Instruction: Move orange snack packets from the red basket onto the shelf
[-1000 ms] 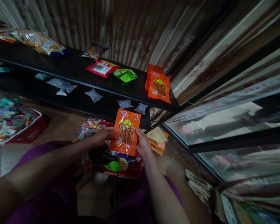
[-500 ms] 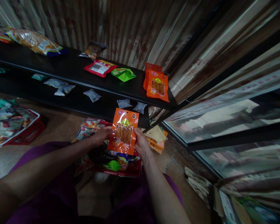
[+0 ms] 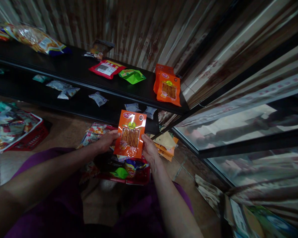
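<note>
I hold an orange snack packet (image 3: 130, 134) with a clear window upright in front of me, both hands on it. My left hand (image 3: 106, 140) grips its left edge and my right hand (image 3: 148, 150) grips its lower right edge, fingers closed on the film. Below the packet sits a red basket (image 3: 139, 178) with several snack packs, one green and one yellow. On the black upper shelf (image 3: 76, 71), a stack of matching orange packets (image 3: 167, 87) lies at the right end.
A red packet (image 3: 106, 68) and a green packet (image 3: 132, 76) lie on the upper shelf; small silver sachets (image 3: 64, 91) lie on the lower shelf. Another red basket of snacks (image 3: 12, 127) stands at left. A glass door (image 3: 238, 132) is at right. Loose orange packets (image 3: 166, 145) lie on the floor.
The orange packet and both hands have risen slightly and shifted a little left in view; the grip on it is unchanged.
</note>
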Demonstrator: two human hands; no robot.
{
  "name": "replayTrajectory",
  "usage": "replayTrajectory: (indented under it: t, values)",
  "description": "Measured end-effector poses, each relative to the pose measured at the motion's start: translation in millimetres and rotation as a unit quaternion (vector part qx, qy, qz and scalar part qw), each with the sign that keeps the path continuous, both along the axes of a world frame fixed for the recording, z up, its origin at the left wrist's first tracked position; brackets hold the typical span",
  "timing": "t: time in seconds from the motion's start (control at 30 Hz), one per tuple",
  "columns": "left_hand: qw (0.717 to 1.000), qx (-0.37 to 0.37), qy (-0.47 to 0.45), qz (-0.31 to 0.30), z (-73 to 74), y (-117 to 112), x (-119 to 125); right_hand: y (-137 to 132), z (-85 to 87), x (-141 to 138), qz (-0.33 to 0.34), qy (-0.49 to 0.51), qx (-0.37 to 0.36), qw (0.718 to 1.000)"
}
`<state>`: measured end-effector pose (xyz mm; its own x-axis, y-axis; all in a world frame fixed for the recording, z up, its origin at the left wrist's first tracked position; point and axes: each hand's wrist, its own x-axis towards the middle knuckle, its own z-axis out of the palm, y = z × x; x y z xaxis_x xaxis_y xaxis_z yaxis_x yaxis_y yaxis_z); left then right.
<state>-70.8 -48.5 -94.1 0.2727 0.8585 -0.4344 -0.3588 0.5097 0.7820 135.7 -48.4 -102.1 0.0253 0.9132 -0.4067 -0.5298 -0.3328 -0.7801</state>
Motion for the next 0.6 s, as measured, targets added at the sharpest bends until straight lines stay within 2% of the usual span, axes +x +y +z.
replayTrajectory:
  t: [0.3, 0.43, 0.6]
  values:
    - [0.997, -0.039, -0.014, 0.058, 5.1, 7, -2, -7, 2.3, -5, 0.043, -0.006, -0.002, 0.999]
    - [0.997, -0.031, -0.027, 0.070, 6.8, 9, -3, -11, 4.2, -6, 0.100, -0.021, 0.014, 0.995]
    - [0.996, -0.003, -0.050, 0.077, 4.4, 14, -5, -18, 6.8, -10, 0.120, -0.027, 0.014, 0.992]
